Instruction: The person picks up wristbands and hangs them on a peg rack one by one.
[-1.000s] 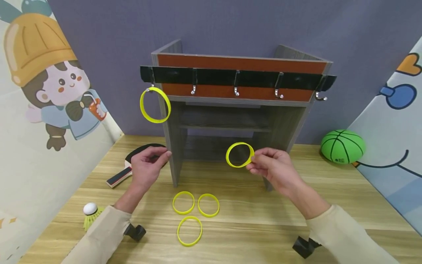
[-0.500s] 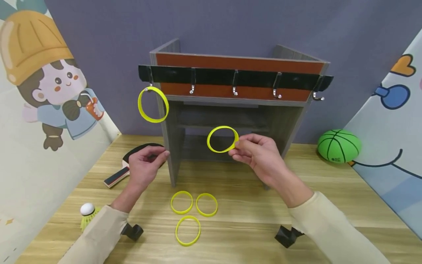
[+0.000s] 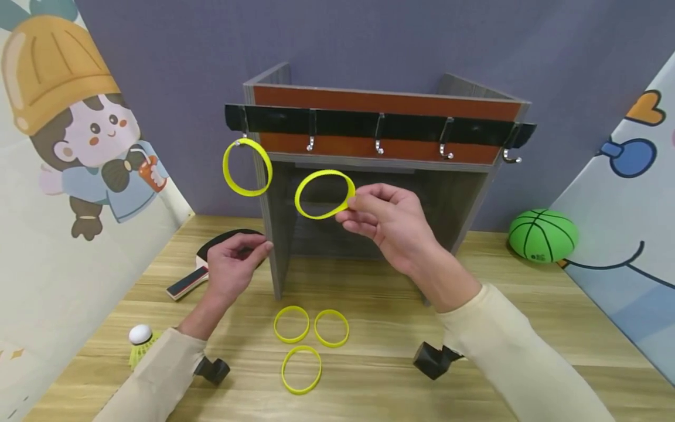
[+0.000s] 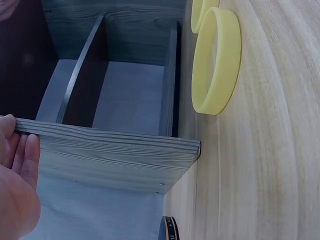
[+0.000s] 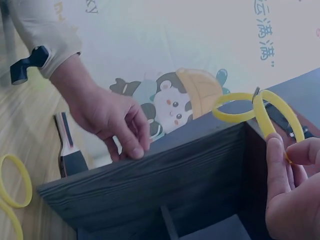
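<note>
My right hand [image 3: 392, 225] pinches a yellow silicone wristband [image 3: 324, 172] at its right side, in front of the shelf opening and below the hook rail. My left hand [image 3: 232, 269] grips the front edge of the small grey wooden shelf's left side panel [image 3: 279, 234], thumb and fingers on either side in the left wrist view. Another yellow wristband [image 3: 225, 170] hangs from the leftmost hook. Three more lie on the table: one at back left [image 3: 291, 341], one at back right [image 3: 332, 346], one in front [image 3: 299, 392].
A black rail [image 3: 343, 123] with several silver hooks crosses the shelf's top front. A table tennis bat [image 3: 188, 282] and a shuttlecock [image 3: 140, 335] lie at left on the wooden table [image 3: 379, 375]. A green ball [image 3: 543, 235] sits at right.
My right hand has moved left and upward with its wristband, from low in front of the shelf toward the second hook from the left. My left hand has stayed on the panel.
</note>
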Available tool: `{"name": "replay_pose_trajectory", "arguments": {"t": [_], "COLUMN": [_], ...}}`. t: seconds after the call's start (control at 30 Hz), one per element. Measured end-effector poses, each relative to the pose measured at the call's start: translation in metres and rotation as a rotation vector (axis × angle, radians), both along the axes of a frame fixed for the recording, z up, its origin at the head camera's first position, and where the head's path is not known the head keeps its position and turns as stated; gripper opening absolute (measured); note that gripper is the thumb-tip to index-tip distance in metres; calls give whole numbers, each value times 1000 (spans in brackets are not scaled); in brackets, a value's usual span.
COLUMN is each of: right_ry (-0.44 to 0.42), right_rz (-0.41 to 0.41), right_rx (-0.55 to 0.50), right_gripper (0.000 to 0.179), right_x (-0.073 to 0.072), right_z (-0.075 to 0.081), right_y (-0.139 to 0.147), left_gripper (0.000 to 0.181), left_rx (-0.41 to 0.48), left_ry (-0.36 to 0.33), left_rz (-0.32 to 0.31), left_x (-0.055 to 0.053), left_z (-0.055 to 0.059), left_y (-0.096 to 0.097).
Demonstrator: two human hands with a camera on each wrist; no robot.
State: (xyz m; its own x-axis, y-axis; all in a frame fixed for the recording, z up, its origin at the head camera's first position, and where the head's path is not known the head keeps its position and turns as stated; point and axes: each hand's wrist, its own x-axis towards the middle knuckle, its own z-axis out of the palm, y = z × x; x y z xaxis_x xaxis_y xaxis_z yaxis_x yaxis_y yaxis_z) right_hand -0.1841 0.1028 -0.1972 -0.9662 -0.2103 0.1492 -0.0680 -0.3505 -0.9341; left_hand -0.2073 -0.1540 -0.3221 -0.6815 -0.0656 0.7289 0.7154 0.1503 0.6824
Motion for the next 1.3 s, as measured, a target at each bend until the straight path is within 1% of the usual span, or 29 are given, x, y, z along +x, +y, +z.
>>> {"name": "replay_pose_trajectory", "arguments": {"t": [0.23, 0.43, 0.67, 0.9, 1.3], "right_ry": [27, 29, -10, -16, -25], "right_rz": [13, -1, -28, -48, -62], "right_rx": [-29, -50, -89, -89, -98], "right_gripper": [11, 10, 9, 9, 9], "right_x": [2, 0, -5, -7, -8], "right_z": [14, 23, 25, 25, 22], "right_y": [-12, -19, -21, -22, -23], "left_gripper": [10, 10, 10, 10, 10], "left_rx": [-10, -10, -4, 2, -14], "left_ry": [-20, -24, -23, -30, -24], "left_rz": [10, 13, -1, -4, 6], "left_x": [1, 1, 0, 1, 2], "left_z": [1, 1, 0, 0, 1], "left_y": [-1, -1, -1, -1, -2]}}
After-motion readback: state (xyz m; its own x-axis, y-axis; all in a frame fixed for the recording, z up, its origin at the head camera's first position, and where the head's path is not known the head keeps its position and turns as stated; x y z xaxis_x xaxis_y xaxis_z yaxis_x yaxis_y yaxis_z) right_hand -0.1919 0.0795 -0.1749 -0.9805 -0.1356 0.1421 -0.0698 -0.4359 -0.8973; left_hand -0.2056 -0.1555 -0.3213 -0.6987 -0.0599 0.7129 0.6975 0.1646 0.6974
